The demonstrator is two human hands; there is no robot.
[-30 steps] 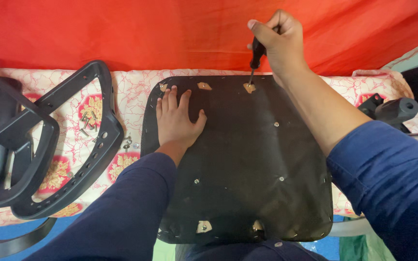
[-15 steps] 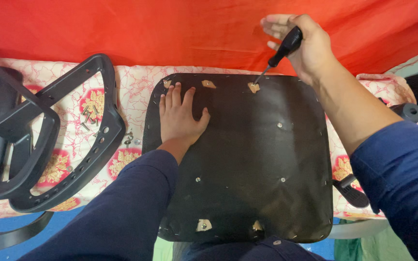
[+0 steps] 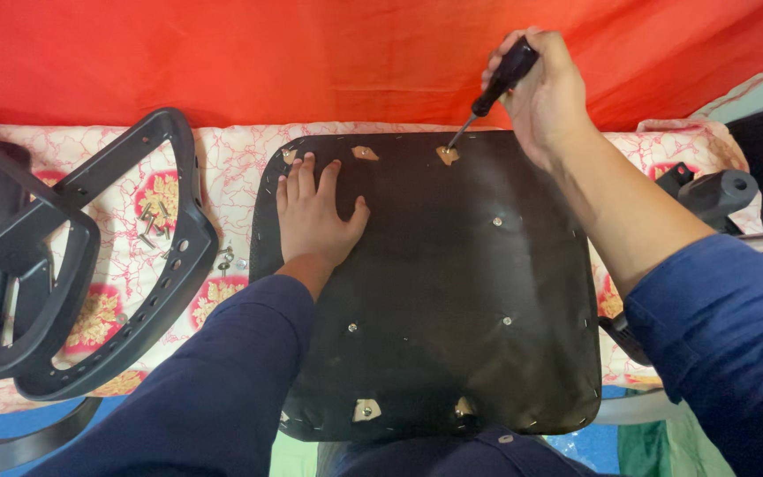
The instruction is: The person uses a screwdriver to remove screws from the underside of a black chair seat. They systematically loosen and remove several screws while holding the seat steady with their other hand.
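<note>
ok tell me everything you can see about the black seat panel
The seat panel is a flat, roughly square board with rounded corners, covered in matte black fabric stapled round the rim. Small metal fittings dot it, and tan patches show near the far and near edges. It lies on a red-patterned cloth. The left hand presses flat on it; the right hand holds a screwdriver tip-down in a far patch.

The middle and near half of the black seat underside [image 3: 452,291] lie open, broken only by small bolts. The left hand [image 3: 313,221] presses flat on its far-left part; the right hand [image 3: 545,93] and tilted screwdriver [image 3: 492,88] occupy the far edge. The black chair frame [image 3: 125,265] and loose screws [image 3: 154,219] crowd the left; an armrest [image 3: 708,194] blocks the right.
</note>
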